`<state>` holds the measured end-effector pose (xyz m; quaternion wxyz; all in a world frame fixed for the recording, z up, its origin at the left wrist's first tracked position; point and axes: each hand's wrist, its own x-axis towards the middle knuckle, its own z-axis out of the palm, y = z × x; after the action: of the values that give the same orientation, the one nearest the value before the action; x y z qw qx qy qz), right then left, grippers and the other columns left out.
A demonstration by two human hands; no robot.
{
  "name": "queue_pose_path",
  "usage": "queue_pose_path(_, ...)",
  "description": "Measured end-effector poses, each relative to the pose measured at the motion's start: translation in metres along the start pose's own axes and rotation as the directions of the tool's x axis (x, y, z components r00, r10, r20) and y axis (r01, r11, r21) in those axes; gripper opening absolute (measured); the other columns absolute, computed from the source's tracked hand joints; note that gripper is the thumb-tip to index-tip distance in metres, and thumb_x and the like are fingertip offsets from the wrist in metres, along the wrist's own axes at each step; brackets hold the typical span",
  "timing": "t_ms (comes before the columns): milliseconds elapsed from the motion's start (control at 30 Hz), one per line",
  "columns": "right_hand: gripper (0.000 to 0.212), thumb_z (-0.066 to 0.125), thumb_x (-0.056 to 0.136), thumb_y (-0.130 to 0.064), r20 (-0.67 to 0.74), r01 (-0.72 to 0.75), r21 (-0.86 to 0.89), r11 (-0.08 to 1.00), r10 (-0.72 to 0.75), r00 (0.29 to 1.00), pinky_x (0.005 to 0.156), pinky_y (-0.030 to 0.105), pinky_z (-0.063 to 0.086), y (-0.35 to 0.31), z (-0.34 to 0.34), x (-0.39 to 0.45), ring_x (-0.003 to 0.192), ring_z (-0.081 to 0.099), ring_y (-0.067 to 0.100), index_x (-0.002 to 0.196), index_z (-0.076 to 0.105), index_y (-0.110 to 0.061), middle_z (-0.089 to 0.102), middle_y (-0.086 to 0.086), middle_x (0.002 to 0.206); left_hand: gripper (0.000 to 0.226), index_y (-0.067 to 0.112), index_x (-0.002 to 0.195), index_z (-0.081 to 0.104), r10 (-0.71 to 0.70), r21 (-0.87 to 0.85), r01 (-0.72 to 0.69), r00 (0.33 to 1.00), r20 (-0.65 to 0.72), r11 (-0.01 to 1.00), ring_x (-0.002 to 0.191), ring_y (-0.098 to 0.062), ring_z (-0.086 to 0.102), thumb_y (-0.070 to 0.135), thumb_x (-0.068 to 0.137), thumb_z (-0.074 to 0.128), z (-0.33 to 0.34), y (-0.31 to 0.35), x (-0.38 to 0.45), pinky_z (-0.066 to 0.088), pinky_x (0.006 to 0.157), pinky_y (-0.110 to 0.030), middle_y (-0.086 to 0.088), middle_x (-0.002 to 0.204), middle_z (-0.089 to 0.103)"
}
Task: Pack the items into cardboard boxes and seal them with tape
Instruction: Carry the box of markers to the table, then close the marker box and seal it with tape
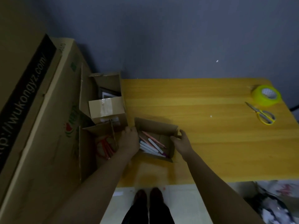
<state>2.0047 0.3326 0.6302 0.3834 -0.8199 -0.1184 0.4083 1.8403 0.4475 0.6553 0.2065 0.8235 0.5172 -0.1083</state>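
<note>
The person is standing at the table's near edge, both arms reaching forward to the small box lying open near the left edge. The left hand is gripping the box's left wall, fingers curled over it; the right hand is holding the right wall near its far corner, thumb and fingers around the edge. Inside, pens are lying in a loose pile, so this box is looking filled, but its flaps are standing open and no tape is showing on it yet.

Just left of the table, a bigger carton is sitting open, holding red items too dim to identify. Beyond that, a sealed box is already showing a tape strip along its top, so at least one package seems finished.

Farther off, well apart at the table's far right corner, the scissors and the tape are lying untouched; closing and taping is what I judge is remaining.
</note>
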Motion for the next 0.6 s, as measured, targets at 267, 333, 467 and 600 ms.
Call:
queue_pose_path(267,0.053,0.053,0.098,-0.026,-0.057,0.133,0.021,0.991,-0.131,0.990,0.087,0.033,0.043,0.010,-0.056,-0.025,0.131,0.043,0.028,0.146,0.032,-0.020,0.036,0.009,0.149,0.034,0.013,0.130,0.045,0.326,0.067,-0.319,0.930,-0.171,0.945,0.120,-0.028,0.037,0.022,0.098,0.043,-0.019,0.065,-0.017,0.036,0.097,-0.036,-0.010,0.128,0.043)
queue_pose_path(333,0.048,0.053,0.098,-0.025,-0.077,0.125,0.046,0.991,-0.122,0.990,0.082,0.033,0.041,0.017,-0.078,-0.030,0.130,0.043,0.028,0.143,0.037,-0.022,0.037,0.007,0.148,0.025,0.013,0.120,0.050,0.396,0.053,-0.393,0.904,-0.159,0.918,0.115,-0.027,0.042,0.020,0.098,0.041,-0.024,0.094,-0.023,0.037,0.095,-0.036,-0.009,0.120,0.048)
queue_pose_path(467,0.031,0.053,0.098,-0.019,-0.150,0.173,0.028,0.985,-0.167,0.974,0.078,0.028,0.038,0.024,-0.134,-0.033,0.123,0.049,0.025,0.129,0.052,-0.019,0.047,0.006,0.137,0.020,0.012,0.116,0.049,0.507,0.051,-0.504,0.855,-0.106,0.862,0.101,-0.028,0.052,0.018,0.100,0.039,-0.032,0.158,-0.039,0.047,0.084,-0.041,-0.008,0.112,0.052)
queue_pose_path(600,0.025,0.050,0.097,-0.008,-0.217,0.271,-0.016,0.963,-0.268,0.939,0.075,0.017,0.040,0.029,-0.202,-0.036,0.106,0.057,0.022,0.120,0.060,-0.006,0.059,0.008,0.112,0.025,0.012,0.124,0.045,0.571,0.011,-0.571,0.820,-0.039,0.821,0.095,-0.030,0.054,0.018,0.101,0.037,-0.023,0.230,-0.053,0.049,0.072,-0.042,-0.009,0.114,0.052)
